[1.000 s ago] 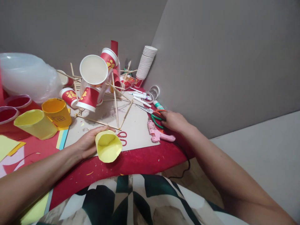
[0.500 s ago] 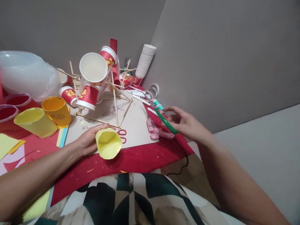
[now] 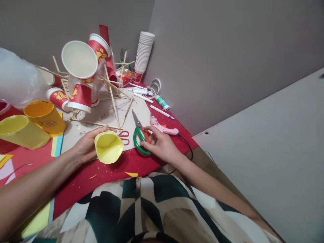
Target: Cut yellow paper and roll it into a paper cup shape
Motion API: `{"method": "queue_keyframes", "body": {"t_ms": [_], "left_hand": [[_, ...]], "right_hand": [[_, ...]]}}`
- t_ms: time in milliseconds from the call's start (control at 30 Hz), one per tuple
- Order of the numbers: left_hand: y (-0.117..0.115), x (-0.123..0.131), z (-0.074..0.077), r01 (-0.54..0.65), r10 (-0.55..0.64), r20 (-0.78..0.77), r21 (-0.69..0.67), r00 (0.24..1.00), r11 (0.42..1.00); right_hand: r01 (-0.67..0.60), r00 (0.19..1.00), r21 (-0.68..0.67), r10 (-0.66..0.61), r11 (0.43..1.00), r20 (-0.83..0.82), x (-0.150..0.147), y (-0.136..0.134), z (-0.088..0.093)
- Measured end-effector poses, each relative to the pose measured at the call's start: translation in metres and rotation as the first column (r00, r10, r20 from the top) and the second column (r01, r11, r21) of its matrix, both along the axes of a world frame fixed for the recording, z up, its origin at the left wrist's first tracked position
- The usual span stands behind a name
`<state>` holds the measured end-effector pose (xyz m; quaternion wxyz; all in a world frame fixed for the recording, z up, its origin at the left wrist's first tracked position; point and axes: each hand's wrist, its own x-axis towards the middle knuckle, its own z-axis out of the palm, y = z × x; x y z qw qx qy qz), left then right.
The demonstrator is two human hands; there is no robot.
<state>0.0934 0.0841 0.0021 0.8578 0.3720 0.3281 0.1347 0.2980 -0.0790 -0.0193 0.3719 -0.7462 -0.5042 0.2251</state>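
My left hand (image 3: pixel 87 145) is wrapped round the far left side of a yellow paper cup (image 3: pixel 109 147), whose open rim faces me. My right hand (image 3: pixel 159 141) grips scissors (image 3: pixel 138 138) with green and orange handles, the blades pointing away and up to the left. Between the cup and these scissors, the red handles of another pair (image 3: pixel 124 137) lie on the pale board. A pink glue gun (image 3: pixel 164 127) rests just beyond my right hand.
Wooden sticks (image 3: pixel 113 104) and red-and-white paper cups (image 3: pixel 80 96) form a structure at the back. A tall cup stack (image 3: pixel 144 52) leans near the wall. Yellow (image 3: pixel 25 131) and orange (image 3: pixel 45 116) paper cups stand left. White markers (image 3: pixel 162 112) lie beyond the glue gun.
My right hand has brought the scissors left and nearer the yellow cup, away from the glue gun. My left hand still holds the cup. The view has shifted right.
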Motion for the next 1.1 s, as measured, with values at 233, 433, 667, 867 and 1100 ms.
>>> {"method": "queue_keyframes", "body": {"t_ms": [233,433,667,867,1100], "left_hand": [[0.000,0.000,0.001,0.001,-0.001,-0.002,-0.022,1.000,1.000],[0.000,0.002,0.001,-0.001,0.001,0.007,-0.026,1.000,1.000],[0.000,-0.001,0.001,0.005,-0.004,0.010,-0.014,1.000,1.000],[0.000,0.001,0.001,-0.012,0.013,0.017,-0.039,1.000,0.999],[0.003,0.000,-0.002,0.012,-0.010,0.021,-0.065,1.000,0.998]], "right_hand": [[0.057,0.965,0.012,-0.058,0.998,0.256,0.023,-0.021,0.017],[0.084,0.864,-0.072,-0.036,0.994,0.503,0.082,-0.030,0.007],[0.084,0.833,-0.104,-0.013,0.991,0.554,0.100,-0.027,-0.014],[0.209,0.787,-0.016,-0.159,0.978,0.596,0.112,-0.033,-0.006],[0.269,0.703,0.011,-0.205,0.963,0.681,0.131,-0.027,-0.017]]}}
